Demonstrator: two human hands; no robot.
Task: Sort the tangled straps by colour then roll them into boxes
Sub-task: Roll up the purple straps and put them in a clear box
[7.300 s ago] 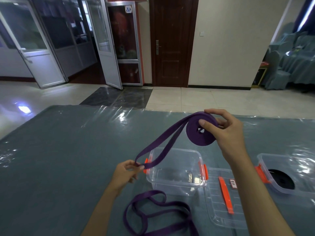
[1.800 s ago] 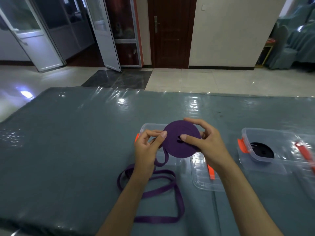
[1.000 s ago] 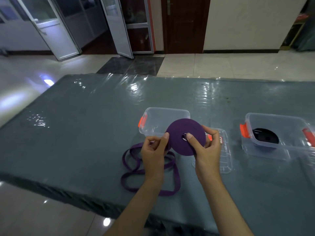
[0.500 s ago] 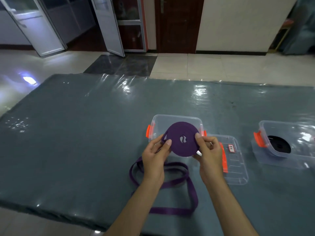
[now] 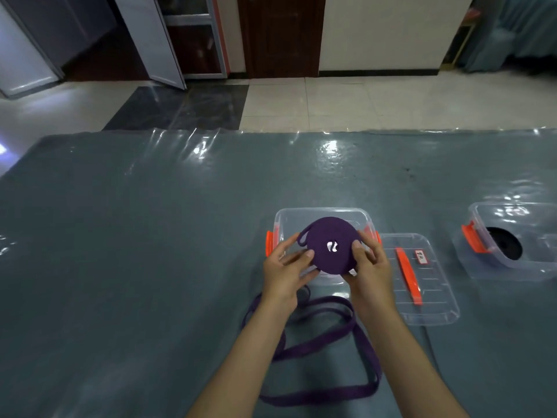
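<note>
With both our left hand (image 5: 283, 268) and right hand (image 5: 369, 267) pinching the purple roll (image 5: 330, 248) over the clear box (image 5: 324, 214), its seemingly loose tail beside our left grip may unwind if we ease off

Two bare forearms enter from the near edge, without sleeves, watch or rings; the left hand (image 5: 283, 274) and right hand (image 5: 372, 271) wear no gloves.

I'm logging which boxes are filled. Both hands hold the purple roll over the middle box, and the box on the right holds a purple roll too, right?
Not quite. The head view shows the right box holding a black roll, not purple. The rest stands: the left hand and right hand hold the purple roll over the middle box.
</note>
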